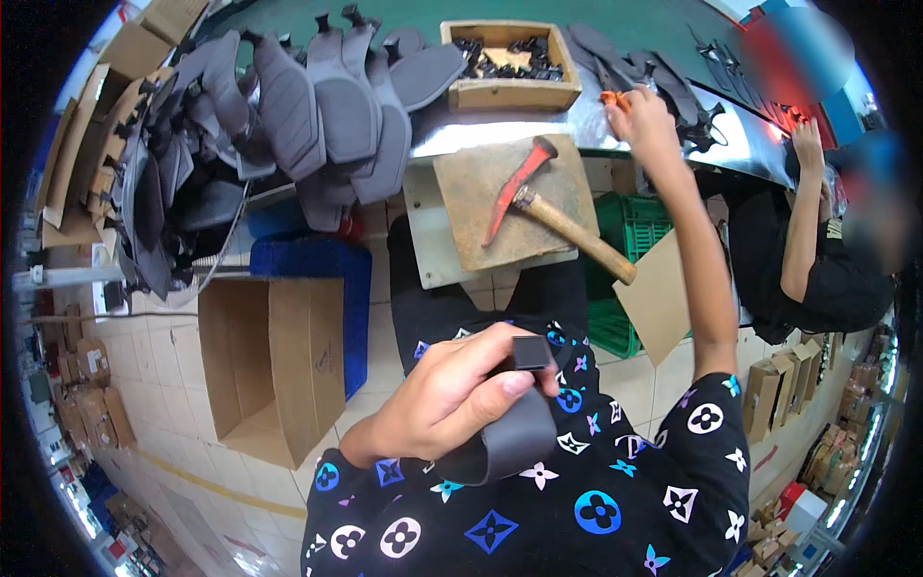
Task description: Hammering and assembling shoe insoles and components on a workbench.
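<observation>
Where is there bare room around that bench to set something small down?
A bare metal strip shows between the wooden box and the brown board, and green surface lies open behind the box. The board has some room left of the hammer. It's crowded at left, with piled grey pieces, and around the right hand.

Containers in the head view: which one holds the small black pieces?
The wooden box on the bench. Small black pieces lie inside it, and it is wooden, unlike the open cardboard box, blue bin and green crate below bench level.
</observation>
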